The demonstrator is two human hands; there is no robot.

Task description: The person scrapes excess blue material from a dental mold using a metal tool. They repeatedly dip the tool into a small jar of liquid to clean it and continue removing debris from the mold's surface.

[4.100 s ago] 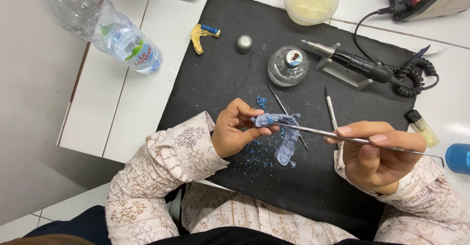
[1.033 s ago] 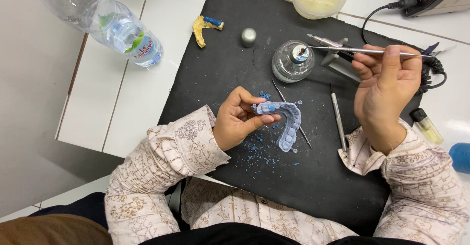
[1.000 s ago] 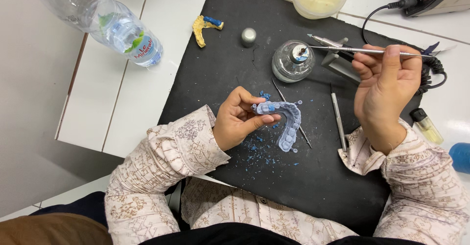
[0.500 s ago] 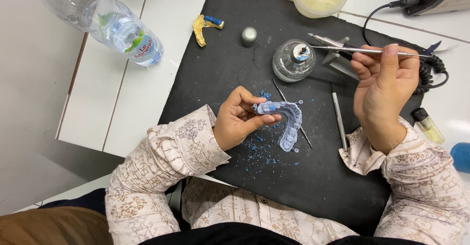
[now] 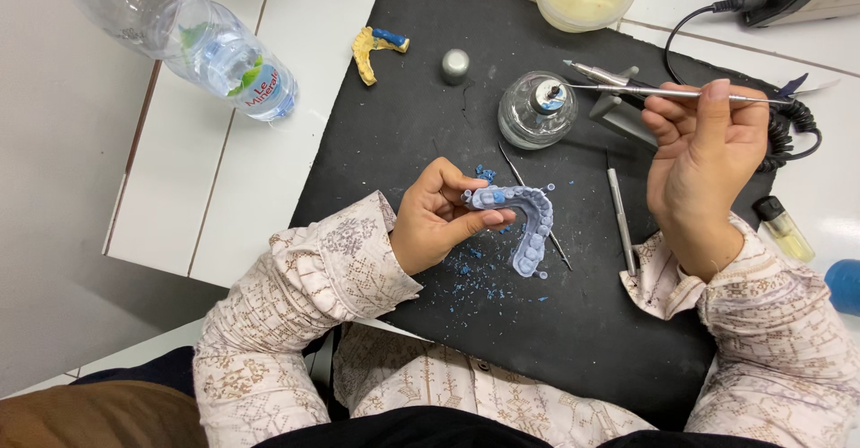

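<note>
While left hand (image 5: 439, 224) pinched the blue dental model (image 5: 524, 219) over the black mat (image 5: 385, 143), right hand (image 5: 703, 157) gripped a thin metal tool (image 5: 663, 94).
Tool tip sat at the glass burner (image 5: 537, 112); both hands' fingers pressed closed.

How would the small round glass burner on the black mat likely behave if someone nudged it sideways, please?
The round clear glass burner looks squat and wide-based, so it would probably slide on the black mat rather than tip. Being glass, it is likely fragile and fairly heavy for its size. Its smooth wall may feel slippery.
</note>
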